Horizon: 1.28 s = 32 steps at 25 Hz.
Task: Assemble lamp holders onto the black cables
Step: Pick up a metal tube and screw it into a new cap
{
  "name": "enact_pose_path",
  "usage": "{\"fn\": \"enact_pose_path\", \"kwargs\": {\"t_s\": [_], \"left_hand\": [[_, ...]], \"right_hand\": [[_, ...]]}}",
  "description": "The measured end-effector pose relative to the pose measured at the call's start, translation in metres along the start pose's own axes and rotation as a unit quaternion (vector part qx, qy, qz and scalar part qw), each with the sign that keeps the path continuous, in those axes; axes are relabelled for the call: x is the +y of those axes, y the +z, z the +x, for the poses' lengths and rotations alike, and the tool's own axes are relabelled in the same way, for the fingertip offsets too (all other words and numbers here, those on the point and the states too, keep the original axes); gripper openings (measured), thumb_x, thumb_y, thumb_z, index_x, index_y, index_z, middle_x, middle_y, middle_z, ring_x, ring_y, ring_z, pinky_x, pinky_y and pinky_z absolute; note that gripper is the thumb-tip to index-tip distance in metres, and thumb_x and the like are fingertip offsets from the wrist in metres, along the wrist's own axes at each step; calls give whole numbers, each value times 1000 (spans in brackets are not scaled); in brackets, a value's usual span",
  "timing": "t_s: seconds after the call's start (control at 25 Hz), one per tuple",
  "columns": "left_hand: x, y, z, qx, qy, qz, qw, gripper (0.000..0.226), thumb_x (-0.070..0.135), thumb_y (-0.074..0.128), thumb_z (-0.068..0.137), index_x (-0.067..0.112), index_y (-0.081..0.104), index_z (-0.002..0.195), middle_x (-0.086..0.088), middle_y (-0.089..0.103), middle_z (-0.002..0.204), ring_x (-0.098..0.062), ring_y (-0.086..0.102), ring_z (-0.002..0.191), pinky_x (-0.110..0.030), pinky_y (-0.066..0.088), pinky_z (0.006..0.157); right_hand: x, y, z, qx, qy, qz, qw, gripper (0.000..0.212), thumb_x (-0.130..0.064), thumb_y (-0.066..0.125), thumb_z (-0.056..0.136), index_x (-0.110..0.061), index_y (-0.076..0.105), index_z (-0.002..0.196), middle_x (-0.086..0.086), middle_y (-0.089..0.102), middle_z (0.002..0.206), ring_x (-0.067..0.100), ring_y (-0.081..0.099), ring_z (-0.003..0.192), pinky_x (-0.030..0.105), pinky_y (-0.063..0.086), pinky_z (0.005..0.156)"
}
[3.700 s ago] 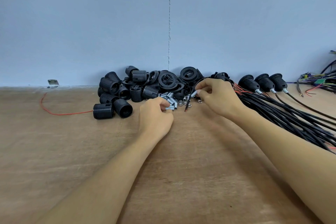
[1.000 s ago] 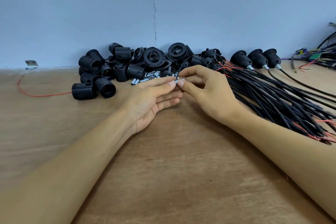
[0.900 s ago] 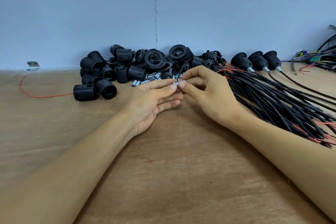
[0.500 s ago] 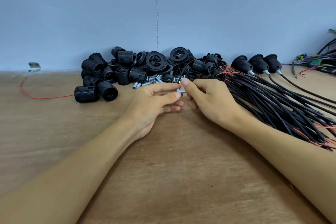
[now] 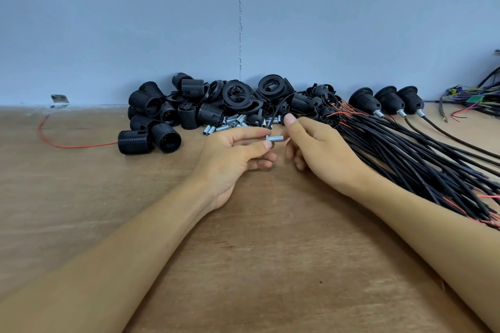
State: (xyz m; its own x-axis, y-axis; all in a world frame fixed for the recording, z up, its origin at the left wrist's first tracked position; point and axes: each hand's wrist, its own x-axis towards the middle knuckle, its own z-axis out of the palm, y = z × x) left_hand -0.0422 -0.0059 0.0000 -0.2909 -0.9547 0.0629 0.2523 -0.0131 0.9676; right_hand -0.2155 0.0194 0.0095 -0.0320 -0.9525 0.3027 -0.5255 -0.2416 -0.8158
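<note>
My left hand (image 5: 232, 154) pinches a short silver threaded tube (image 5: 276, 139) between thumb and forefinger, just above the wooden table (image 5: 257, 265). My right hand (image 5: 322, 149) is beside the tube's right end, thumb raised and fingers loosely curled, with nothing clearly gripped. The free end of one black cable (image 5: 272, 123) hangs between the two hands. A thick bundle of black cables (image 5: 422, 159) lies to the right. A pile of black lamp holder parts (image 5: 205, 108) sits against the wall.
Loose silver tubes (image 5: 230, 126) lie in front of the pile. Three assembled lamp holders (image 5: 387, 101) on cables rest at the back right. A red wire (image 5: 67, 144) lies at the left. Coloured wires (image 5: 476, 97) sit far right. A blue wall closes the back.
My hands have drawn slightly apart. My right thumb has lifted off the tube, which now shows fully in my left fingers. The cable end has come away from the tube.
</note>
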Motion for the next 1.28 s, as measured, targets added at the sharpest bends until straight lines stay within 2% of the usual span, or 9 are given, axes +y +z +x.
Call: {"fn": "enact_pose_path", "kwargs": {"t_s": [0.12,0.28,0.4,0.48,0.6,0.8,0.96,1.16,1.28], "left_hand": [[0,0,0,-2,0,7,1000,19,-10,67,88,5,73,99,-12,77,82,-20,73,70,-25,61,66],[-1,1,0,2,6,11,1000,21,-11,69,87,6,74,98,-11,77,84,-20,73,69,-26,61,66],[-2,0,1,2,15,18,1000,24,-13,69,86,7,76,97,-10,76,85,-21,74,70,-25,60,65],[-2,-1,1,-5,19,25,1000,26,-13,69,86,10,78,94,-7,77,85,-21,74,72,-25,59,66],[-2,-2,0,-25,21,39,999,31,-12,69,86,16,81,88,-8,79,91,-21,76,84,-26,59,71],[1,-3,0,-37,21,54,998,38,-9,61,75,21,83,85,-5,79,105,-18,74,102,-29,57,82],[1,-4,0,-26,21,54,998,34,-4,57,67,18,81,76,-9,79,96,-14,74,100,-26,53,83],[-1,-4,3,-14,6,37,999,49,-1,56,58,21,80,94,-1,78,109,-12,71,110,-31,55,94],[-1,-5,2,-16,20,38,999,44,-7,53,64,19,79,88,-6,79,100,-12,72,106,-30,54,91]], "right_hand": [[2,-2,-1,-27,-33,0,999,13,-34,64,96,-21,63,95,-6,65,73,8,55,57,21,46,61],[3,-1,1,-30,-15,-3,999,42,-51,47,102,-18,62,81,-1,67,68,10,55,53,23,44,59],[6,-4,2,-47,-24,29,998,17,-35,60,99,-19,63,96,-4,67,76,12,57,57,19,44,59],[8,-3,2,-52,-40,14,998,9,-25,63,98,-21,64,90,-4,66,74,10,56,55,19,46,59],[7,-2,3,-43,-38,-23,998,26,-28,56,102,-20,61,78,-4,65,69,8,55,53,18,46,59],[8,-2,4,-27,-20,-52,998,34,-34,52,103,-14,59,77,-8,63,64,6,55,52,17,46,58],[8,-2,6,5,-3,-37,999,35,-35,51,103,-18,58,73,-14,58,52,3,51,47,11,39,53],[7,-2,5,3,-4,-43,999,35,-34,51,104,-19,57,72,-15,56,48,1,49,44,9,38,53],[7,-2,4,4,-9,-64,998,37,-35,50,104,-15,57,73,-16,56,48,0,49,44,10,38,54]]}}
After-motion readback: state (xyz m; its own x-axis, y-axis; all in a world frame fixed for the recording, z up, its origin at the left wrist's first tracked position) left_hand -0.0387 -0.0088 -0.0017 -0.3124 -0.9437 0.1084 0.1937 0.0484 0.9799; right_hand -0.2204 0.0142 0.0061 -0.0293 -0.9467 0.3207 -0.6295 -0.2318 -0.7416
